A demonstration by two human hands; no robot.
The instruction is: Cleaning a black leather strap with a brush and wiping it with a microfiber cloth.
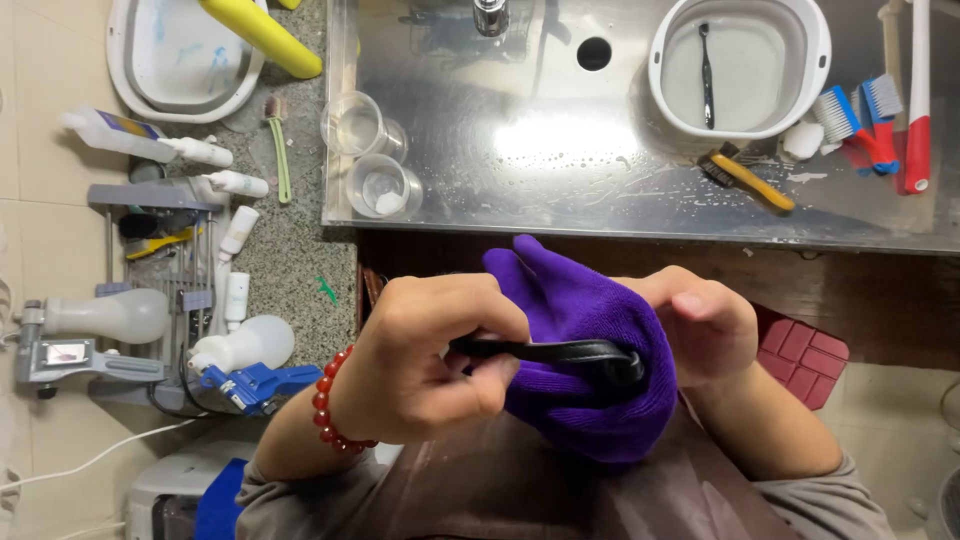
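Head view, read from left to right. Well to the left of the grip, white bottles and a wire rack are seen on the speckled counter, with a blue-and-white spray trigger just below them. Above and left of the grip, two clear cups are set at the edge of the steel sink. The left hand, wearing a red bead bracelet at the wrist, is clenched around the handle of a black spoon-like utensil, which is held level and pressed into a purple cloth. The cloth is wrapped around the utensil's far end and is bunched directly between the two hands, below the sink's front edge. The right hand is closed on the cloth from the other side, its fingers curled over the fabric. Above and right of the grip, a white basin holding a dark utensil is seen inside the sink, and beside it several brushes are laid on the wet steel.
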